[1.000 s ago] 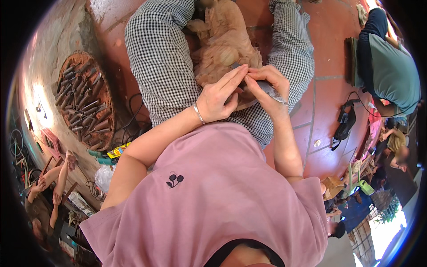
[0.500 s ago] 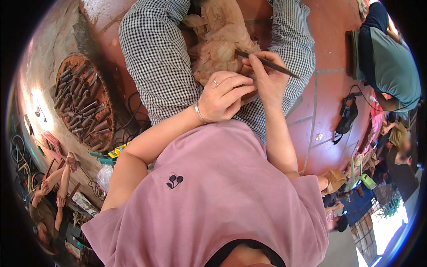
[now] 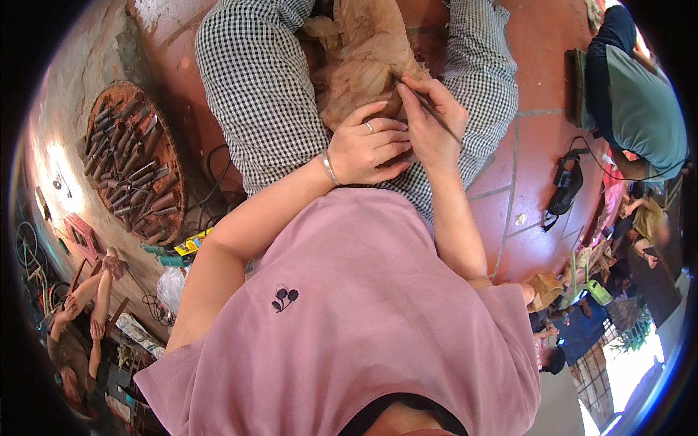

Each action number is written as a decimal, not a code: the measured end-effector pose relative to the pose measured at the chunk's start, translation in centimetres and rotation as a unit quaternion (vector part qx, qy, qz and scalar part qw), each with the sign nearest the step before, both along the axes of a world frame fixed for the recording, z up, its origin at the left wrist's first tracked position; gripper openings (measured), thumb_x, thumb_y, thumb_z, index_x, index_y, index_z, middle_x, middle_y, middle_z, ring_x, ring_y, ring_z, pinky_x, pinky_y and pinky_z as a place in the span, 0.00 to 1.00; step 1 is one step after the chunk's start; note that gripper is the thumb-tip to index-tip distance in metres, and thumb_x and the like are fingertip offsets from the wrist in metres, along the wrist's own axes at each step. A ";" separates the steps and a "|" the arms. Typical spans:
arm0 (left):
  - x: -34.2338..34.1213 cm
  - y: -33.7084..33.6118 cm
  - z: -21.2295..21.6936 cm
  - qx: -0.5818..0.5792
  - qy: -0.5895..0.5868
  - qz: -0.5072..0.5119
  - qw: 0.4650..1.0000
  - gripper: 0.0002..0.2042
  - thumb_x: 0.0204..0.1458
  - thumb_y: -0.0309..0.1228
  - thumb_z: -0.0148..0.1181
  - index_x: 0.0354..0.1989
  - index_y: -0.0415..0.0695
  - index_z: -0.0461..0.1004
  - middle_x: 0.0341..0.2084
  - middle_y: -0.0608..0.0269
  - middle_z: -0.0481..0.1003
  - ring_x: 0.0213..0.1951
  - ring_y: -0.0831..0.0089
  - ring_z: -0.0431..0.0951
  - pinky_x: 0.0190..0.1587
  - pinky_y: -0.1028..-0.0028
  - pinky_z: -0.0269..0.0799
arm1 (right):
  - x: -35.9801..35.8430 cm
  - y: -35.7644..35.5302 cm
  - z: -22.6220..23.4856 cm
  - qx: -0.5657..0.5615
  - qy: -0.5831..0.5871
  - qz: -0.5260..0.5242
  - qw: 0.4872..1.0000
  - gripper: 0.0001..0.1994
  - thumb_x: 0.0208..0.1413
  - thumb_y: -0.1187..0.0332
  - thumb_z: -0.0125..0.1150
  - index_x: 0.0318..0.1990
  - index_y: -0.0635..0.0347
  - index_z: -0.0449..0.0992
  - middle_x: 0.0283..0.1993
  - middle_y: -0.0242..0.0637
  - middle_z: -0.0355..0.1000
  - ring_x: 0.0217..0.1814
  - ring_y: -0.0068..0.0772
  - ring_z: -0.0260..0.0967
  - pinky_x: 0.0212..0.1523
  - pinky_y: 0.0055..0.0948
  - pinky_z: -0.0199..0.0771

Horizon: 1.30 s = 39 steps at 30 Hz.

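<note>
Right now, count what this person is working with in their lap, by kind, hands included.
Hands: 2, left hand and right hand
Wooden carving: 1
Thin carving tool: 1
Total: 4

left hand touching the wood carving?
Touching. Head view: left hand lies flat on the wood carving, fingers pressed against its lower edge.

Left forearm enters from lower left, bare, angled up toward centre. Left hand (image 3: 369, 149) lies palm down, fingers curled and pointing right, ring on one finger, bangle at the wrist. Right forearm rises almost straight from the lower right. Right hand (image 3: 435, 123) sits just right of the left, touching it, fingers pinched together in a pen-like grip, knuckles toward the camera.
</note>
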<state>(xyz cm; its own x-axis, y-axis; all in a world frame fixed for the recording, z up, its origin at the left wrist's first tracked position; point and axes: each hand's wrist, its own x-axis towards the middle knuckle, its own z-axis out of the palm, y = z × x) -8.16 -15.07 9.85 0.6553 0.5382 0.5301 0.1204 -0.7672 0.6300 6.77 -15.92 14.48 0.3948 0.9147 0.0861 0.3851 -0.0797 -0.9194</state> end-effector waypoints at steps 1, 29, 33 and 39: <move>0.0 0.0 0.0 -0.002 0.000 0.001 1.000 0.12 0.42 0.36 0.71 0.35 0.48 0.82 0.39 0.70 0.82 0.45 0.73 0.80 0.65 0.57 0.66 | 0.1 -0.2 0.7 -0.025 0.026 0.006 0.999 0.04 0.56 0.78 0.65 0.38 0.69 0.80 0.37 0.43 0.81 0.42 0.33 0.81 0.44 0.29 0.79; 0.5 0.0 0.3 0.022 0.001 0.026 0.999 0.07 0.41 0.31 0.68 0.30 0.49 0.82 0.37 0.72 0.83 0.43 0.75 0.81 0.58 0.64 0.71 | 2.0 0.1 1.1 -0.065 0.058 0.044 0.995 0.08 0.51 0.79 0.69 0.40 0.66 0.81 0.37 0.43 0.79 0.39 0.36 0.78 0.41 0.28 0.78; 0.4 0.0 0.3 0.015 0.010 0.020 1.000 0.06 0.41 0.31 0.67 0.30 0.49 0.82 0.37 0.72 0.83 0.43 0.75 0.81 0.58 0.64 0.70 | 0.8 0.0 1.0 0.012 -0.085 0.055 0.995 0.08 0.50 0.79 0.69 0.39 0.66 0.81 0.39 0.45 0.80 0.40 0.37 0.80 0.42 0.29 0.79; 0.6 -0.1 0.0 0.027 0.003 0.033 0.999 0.05 0.41 0.31 0.66 0.28 0.50 0.81 0.32 0.73 0.82 0.42 0.74 0.81 0.58 0.64 0.67 | 2.1 -0.7 0.2 -0.018 0.060 0.086 0.994 0.08 0.51 0.80 0.68 0.39 0.67 0.81 0.39 0.45 0.80 0.44 0.38 0.81 0.43 0.27 0.79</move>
<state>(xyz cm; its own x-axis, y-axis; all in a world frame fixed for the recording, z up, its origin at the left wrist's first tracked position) -7.59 -15.20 9.86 0.6218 0.5511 0.5565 0.1758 -0.7906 0.5865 8.92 -16.58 14.66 0.2382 0.9711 0.0140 0.2841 -0.0559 -0.9572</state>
